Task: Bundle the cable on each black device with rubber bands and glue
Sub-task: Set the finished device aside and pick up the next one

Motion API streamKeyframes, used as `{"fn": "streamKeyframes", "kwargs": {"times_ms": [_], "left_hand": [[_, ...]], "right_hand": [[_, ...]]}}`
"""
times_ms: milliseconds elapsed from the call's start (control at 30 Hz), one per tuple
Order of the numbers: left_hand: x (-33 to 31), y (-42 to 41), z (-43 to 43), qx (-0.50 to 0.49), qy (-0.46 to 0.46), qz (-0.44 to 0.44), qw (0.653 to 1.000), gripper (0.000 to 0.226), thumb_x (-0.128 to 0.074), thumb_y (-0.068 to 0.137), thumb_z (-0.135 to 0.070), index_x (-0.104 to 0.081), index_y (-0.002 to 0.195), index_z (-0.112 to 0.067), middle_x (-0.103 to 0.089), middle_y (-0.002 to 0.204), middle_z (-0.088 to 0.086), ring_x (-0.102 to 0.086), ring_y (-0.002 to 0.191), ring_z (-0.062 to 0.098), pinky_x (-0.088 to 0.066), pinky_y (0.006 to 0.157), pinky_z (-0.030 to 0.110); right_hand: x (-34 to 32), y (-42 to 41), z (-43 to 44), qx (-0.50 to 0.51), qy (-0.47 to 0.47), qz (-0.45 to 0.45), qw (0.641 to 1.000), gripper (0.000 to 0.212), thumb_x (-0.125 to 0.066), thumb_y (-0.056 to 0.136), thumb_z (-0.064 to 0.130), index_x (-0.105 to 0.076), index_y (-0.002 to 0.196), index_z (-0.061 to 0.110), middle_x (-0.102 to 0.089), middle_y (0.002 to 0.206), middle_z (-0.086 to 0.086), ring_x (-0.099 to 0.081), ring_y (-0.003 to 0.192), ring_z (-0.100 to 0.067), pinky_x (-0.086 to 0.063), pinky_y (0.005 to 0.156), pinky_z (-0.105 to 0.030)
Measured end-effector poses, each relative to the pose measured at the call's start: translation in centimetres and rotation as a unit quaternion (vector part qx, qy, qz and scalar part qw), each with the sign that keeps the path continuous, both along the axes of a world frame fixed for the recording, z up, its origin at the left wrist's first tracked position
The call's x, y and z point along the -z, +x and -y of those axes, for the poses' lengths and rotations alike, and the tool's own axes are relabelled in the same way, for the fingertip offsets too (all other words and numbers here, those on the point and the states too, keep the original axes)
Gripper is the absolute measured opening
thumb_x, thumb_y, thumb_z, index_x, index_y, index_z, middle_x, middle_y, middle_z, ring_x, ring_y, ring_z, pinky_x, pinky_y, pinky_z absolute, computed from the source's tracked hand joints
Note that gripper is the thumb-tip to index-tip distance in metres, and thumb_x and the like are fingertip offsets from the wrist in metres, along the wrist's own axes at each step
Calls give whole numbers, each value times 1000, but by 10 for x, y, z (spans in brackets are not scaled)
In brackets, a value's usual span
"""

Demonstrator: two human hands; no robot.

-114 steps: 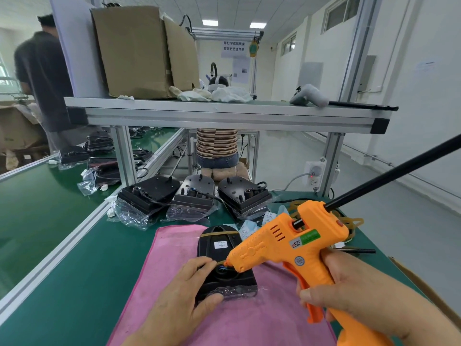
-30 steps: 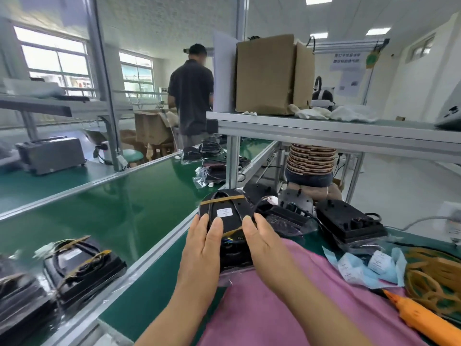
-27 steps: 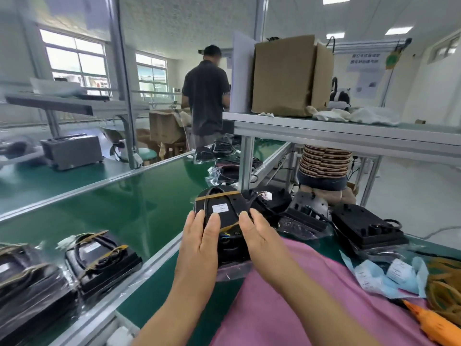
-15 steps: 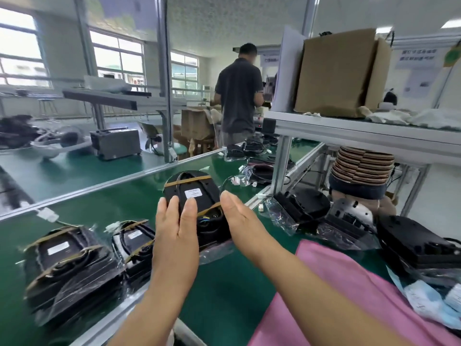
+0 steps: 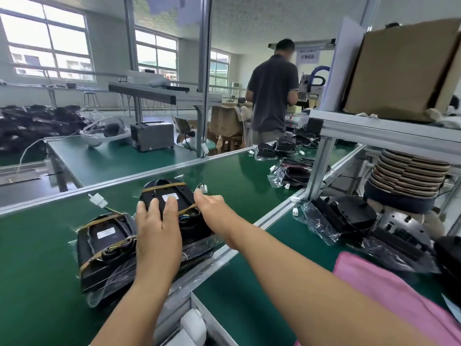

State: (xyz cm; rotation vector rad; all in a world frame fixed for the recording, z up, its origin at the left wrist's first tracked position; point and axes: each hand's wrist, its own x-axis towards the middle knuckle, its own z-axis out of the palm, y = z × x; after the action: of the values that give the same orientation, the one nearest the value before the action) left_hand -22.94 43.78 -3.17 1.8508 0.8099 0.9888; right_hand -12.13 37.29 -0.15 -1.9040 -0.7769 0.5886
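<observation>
Setting down a banded device (image 5: pixel 172 211) on the green tabletop (image 5: pixel 237 171), at 11 o'clock from the pink mat (image 5: pixel 389 293). Both hands on it: left hand (image 5: pixel 158 233) laid flat over the near top, fingers spread and touching the white label; right hand (image 5: pixel 214 208) cupping the right edge at 3 o'clock of the casing. Neither clenched; grasping the device between them, grip looking light. Two tan rubber bands (image 5: pixel 164 187) crossing the casing, cable coiled under the nearer one. White connector (image 5: pixel 202 188) sticking out at 1 o'clock of the device, just beyond the right fingertips. Second banded device (image 5: pixel 104 243) lying just beside, at 8 o'clock, plastic wrap under both. Unbundled devices (image 5: pixel 349 216) waiting at 3 o'clock, across the aluminium rail (image 5: pixel 274 216). Glue joint not visible from here; cannot tell whether set.

Judged step: placing finished unit in the done row. To do well: lower flat, not tilted, so bands stay seated; keep pressure off the coil where glue presumably sits; leave the unit beside its neighbour, not on top; keep the connector free, not trapped under the casing; release both hands together, lifting straight up to avoid dragging a band. Risk: wrap underneath sliding on the smooth tabletop.
</observation>
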Motion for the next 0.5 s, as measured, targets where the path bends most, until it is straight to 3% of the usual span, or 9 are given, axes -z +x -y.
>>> {"fn": "streamKeyframes", "kwargs": {"times_ms": [100,267,400,500], "left_hand": [[6,7,-1,-21,-2,-39,999,70,-29,100,-56,-31,152,-10,-11,164,12,-8,151,22,-16,120,46],[16,18,-1,-25,20,-79,996,76,-29,97,-59,-21,155,-11,-1,165,10,-3,152,26,-9,122,45],[19,22,0,-22,61,-119,991,82,-25,94,-62,-15,157,-10,5,165,8,1,152,27,-5,122,43],[20,22,1,-17,91,-161,983,93,-15,85,-67,-12,156,-8,4,165,11,1,152,29,-6,122,43]], "right_hand": [[7,7,-12,22,-10,-54,998,66,-28,91,71,-53,134,28,-25,157,-4,-39,137,-31,-30,115,-48],[17,15,-18,44,30,-107,993,96,-33,73,81,-47,144,17,-43,151,-8,-44,136,-30,-32,115,-49],[21,20,-15,46,44,-127,990,94,-34,71,82,-51,140,20,-55,138,-2,-51,126,-23,-35,112,-44],[23,21,-13,42,45,-132,989,87,-34,74,82,-59,131,21,-54,138,-1,-49,126,-20,-32,110,-40]]}}
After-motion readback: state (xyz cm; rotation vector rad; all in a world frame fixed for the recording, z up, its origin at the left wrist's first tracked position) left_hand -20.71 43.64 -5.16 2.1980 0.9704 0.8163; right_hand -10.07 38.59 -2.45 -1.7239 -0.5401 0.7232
